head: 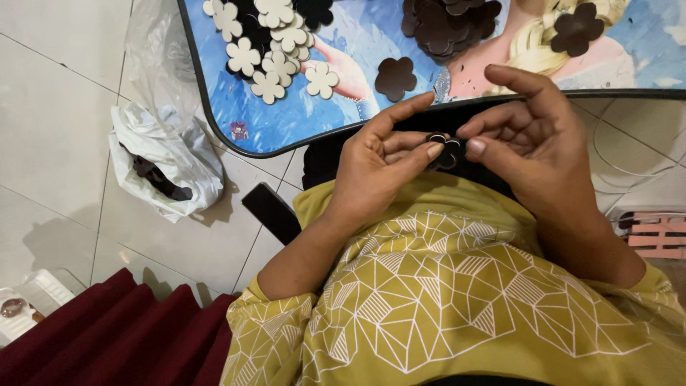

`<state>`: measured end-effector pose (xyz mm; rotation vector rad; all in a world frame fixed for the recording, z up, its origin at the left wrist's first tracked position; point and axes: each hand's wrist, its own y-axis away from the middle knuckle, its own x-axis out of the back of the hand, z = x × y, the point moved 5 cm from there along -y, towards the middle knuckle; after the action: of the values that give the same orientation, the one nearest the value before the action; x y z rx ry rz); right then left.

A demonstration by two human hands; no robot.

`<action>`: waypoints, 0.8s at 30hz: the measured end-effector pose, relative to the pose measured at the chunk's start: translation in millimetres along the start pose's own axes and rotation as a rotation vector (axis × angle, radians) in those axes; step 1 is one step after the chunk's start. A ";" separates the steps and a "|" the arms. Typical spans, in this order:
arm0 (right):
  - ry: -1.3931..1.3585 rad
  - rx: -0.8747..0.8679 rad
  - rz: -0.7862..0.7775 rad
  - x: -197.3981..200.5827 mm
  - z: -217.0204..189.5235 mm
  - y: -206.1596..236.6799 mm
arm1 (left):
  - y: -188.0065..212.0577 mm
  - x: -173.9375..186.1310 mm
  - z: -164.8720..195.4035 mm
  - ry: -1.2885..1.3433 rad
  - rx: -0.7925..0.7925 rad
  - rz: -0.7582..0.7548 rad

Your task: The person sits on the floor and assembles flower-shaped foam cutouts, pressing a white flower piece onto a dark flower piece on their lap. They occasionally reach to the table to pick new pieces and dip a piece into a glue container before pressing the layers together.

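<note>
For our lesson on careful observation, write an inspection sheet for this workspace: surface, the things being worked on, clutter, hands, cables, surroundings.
Surface: small table with a blue cartoon print and a dark rim.
Things being worked on: small dark flower piece pinched between both hands; pale flower pieces heaped on the table; dark brown flower pieces piled beside them, single ones lying apart.
Clutter: white plastic bag on the floor with something dark inside.
Hands: left hand and right hand both hold the flower piece over the lap.
Cables: thin white cable on the floor at the right.
Surroundings: white floor tiles, dark red cloth, yellow patterned clothing.
</note>
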<state>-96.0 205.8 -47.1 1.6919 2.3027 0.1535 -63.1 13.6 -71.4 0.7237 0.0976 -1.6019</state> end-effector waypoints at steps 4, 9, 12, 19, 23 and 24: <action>0.017 -0.027 -0.026 -4.4 1.9 -3.6 | -0.1 -1.7 2.6 -0.002 -0.016 -0.021; 0.021 -0.032 -0.019 -6.2 4.0 -5.1 | -0.2 -2.0 4.4 -0.051 -0.026 -0.017; 0.019 -0.033 -0.016 -6.1 3.8 -5.4 | -1.4 -2.5 4.4 -0.045 -0.027 -0.023; 0.048 -0.030 -0.011 -5.5 4.0 -5.1 | -0.9 -3.1 3.2 -0.052 -0.008 -0.027; 0.030 -0.020 -0.001 -3.8 6.0 -5.7 | -1.7 -3.3 2.8 -0.003 -0.011 -0.035; 0.026 -0.016 0.002 -3.3 6.6 -5.9 | -1.5 -3.2 2.6 -0.001 -0.009 -0.033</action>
<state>-98.6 200.3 -54.3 1.6939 2.3125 0.1939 -65.5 15.5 -68.3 0.7177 0.1170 -1.6323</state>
